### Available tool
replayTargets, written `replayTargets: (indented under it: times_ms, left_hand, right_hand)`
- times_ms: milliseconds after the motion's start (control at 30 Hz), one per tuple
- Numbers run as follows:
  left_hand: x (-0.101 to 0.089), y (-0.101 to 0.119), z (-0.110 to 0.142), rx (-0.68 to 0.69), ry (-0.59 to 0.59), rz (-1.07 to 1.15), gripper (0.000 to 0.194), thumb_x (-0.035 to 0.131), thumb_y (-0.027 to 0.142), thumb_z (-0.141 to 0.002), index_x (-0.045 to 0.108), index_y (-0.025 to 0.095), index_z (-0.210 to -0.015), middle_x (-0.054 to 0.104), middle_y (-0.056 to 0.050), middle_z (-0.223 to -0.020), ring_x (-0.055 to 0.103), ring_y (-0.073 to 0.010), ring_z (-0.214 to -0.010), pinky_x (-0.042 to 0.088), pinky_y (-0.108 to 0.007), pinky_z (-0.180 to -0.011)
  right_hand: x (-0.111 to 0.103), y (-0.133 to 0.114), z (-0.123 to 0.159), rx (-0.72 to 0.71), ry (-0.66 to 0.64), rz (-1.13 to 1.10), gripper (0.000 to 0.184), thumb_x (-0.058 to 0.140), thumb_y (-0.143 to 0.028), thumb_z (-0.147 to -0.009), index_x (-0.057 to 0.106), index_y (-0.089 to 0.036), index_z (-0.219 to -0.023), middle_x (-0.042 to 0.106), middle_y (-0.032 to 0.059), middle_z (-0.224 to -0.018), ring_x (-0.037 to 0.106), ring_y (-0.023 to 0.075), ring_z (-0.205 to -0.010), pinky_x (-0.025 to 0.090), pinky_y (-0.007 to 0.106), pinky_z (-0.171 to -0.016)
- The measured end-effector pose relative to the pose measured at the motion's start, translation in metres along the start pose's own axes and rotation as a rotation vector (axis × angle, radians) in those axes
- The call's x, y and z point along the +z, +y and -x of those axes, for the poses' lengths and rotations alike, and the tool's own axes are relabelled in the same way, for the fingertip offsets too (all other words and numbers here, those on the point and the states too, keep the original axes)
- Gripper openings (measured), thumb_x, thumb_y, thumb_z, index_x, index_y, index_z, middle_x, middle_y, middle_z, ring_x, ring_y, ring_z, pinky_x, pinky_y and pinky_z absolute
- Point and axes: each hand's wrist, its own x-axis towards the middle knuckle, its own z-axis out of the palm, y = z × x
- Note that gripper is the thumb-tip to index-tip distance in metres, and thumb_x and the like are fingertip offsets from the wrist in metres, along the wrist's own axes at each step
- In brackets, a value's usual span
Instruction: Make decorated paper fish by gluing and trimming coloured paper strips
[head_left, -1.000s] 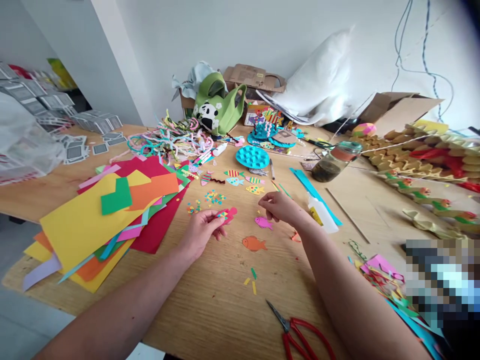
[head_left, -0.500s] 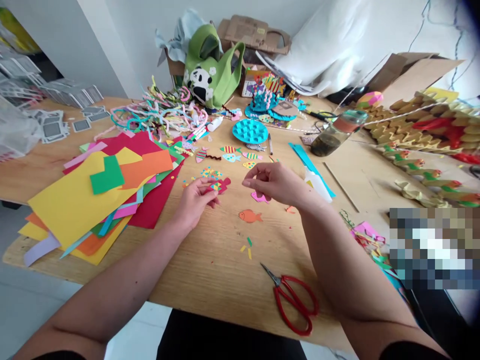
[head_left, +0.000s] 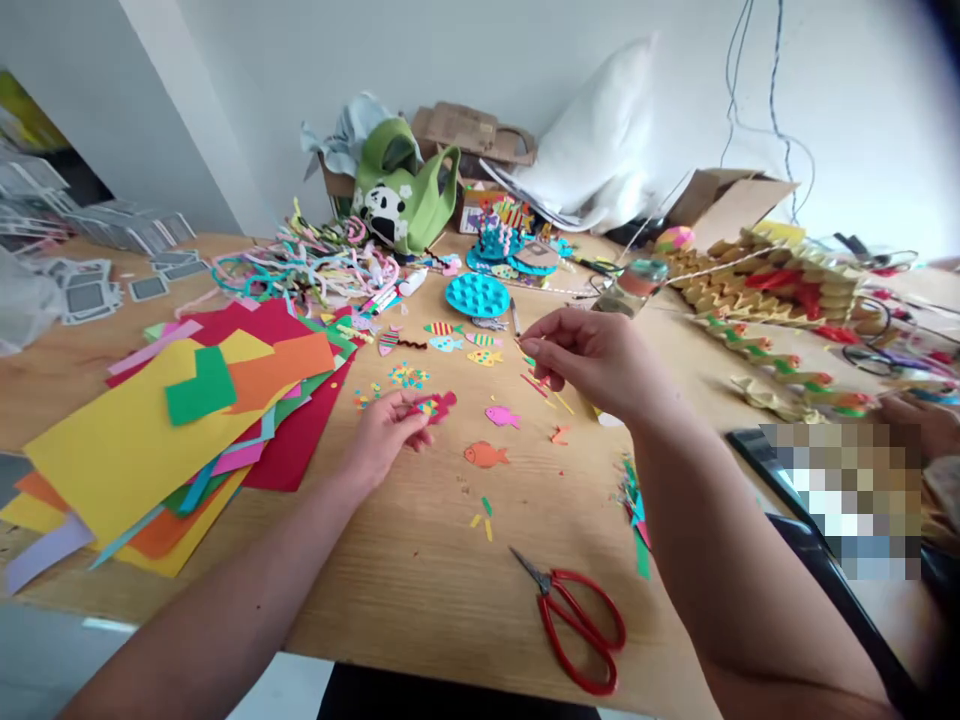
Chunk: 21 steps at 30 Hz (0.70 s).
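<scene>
My left hand (head_left: 390, 432) pinches a red paper fish (head_left: 442, 405) that has small coloured pieces on its body. Off to the right, my right hand (head_left: 581, 350) hovers with thumb and forefinger pressed together; what they hold, if anything, is too small to name. Thin paper strips (head_left: 559, 402) lie under it. On the table between my arms are a pink paper fish (head_left: 502, 416) and an orange paper fish (head_left: 486, 454). Beyond them rest several decorated fish, among them a yellow dotted one (head_left: 484, 357). Tiny paper bits (head_left: 409, 375) are heaped beyond my left hand.
Red-handled scissors (head_left: 581, 620) lie near the front edge. Stacked coloured paper (head_left: 112, 440) covers the left side. A blue round piece (head_left: 477, 296), a pen (head_left: 515, 316) and pipe cleaners (head_left: 307, 265) are farther back. Another person's hand (head_left: 919, 425) shows at the right edge.
My right hand has moved away from the red fish, to the right. The left hand keeps its hold on the fish. The view has tilted up and turned right, bringing another person's hand into sight.
</scene>
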Motion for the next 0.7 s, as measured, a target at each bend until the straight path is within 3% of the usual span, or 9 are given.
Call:
replayTargets:
  times_ms: [133, 300, 433, 567, 700]
  left_hand:
    - [0.006, -0.003, 0.010, -0.149, -0.293, -0.057, 0.035, 0.071, 0.028, -0.066, 0.061, 0.011, -0.095, 0.072, -0.011, -0.081, 0.062, -0.0124, -0.052, 0.044, -0.022, -0.047]
    - [0.006, -0.008, 0.012, -0.221, -0.477, -0.069, 0.039, 0.074, 0.034, -0.065, 0.060, 0.012, -0.094, 0.071, -0.008, -0.074, 0.064, -0.0150, -0.052, 0.044, -0.022, -0.046]
    - [0.001, -0.009, 0.010, -0.242, -0.605, -0.082, 0.041, 0.076, 0.038, -0.065, 0.060, 0.014, -0.095, 0.068, -0.005, -0.065, 0.064, -0.0153, -0.050, 0.042, -0.022, -0.044]
    - [0.000, -0.007, 0.010, -0.267, -0.670, -0.072, 0.039, 0.076, 0.038, -0.066, 0.060, 0.015, -0.094, 0.066, -0.002, -0.059, 0.064, -0.0159, -0.049, 0.041, -0.022, -0.043]
    - [0.001, -0.006, 0.010, -0.274, -0.611, -0.017, 0.038, 0.077, 0.035, -0.064, 0.060, 0.014, -0.091, 0.069, -0.005, -0.066, 0.064, -0.0161, -0.050, 0.043, -0.022, -0.044]
  right_hand:
    - [0.008, 0.005, -0.006, -0.019, 0.016, -0.032, 0.027, 0.061, -0.043, -0.081, 0.062, -0.016, -0.082, 0.060, 0.0011, -0.060, 0.053, 0.0083, -0.048, 0.042, 0.021, -0.046]
    - [0.043, 0.017, -0.023, -0.020, -0.108, -0.012, 0.020, 0.058, -0.035, -0.081, 0.063, -0.016, -0.078, 0.062, 0.0022, -0.065, 0.056, 0.0109, -0.056, 0.044, 0.023, -0.053]
    - [0.070, 0.027, -0.046, -0.051, -0.184, 0.144, 0.011, 0.057, -0.024, -0.079, 0.066, -0.017, -0.078, 0.064, 0.0020, -0.067, 0.056, 0.0118, -0.060, 0.041, 0.022, -0.055]
    - [0.092, 0.033, -0.068, -0.093, -0.253, 0.346, 0.011, 0.057, -0.016, -0.078, 0.067, -0.017, -0.075, 0.068, 0.0028, -0.072, 0.057, 0.0124, -0.063, 0.040, 0.023, -0.058]
    - [0.109, 0.041, -0.084, -0.096, -0.312, 0.438, 0.010, 0.059, -0.015, -0.077, 0.069, -0.017, -0.076, 0.069, 0.0030, -0.075, 0.059, 0.0130, -0.065, 0.040, 0.022, -0.058]
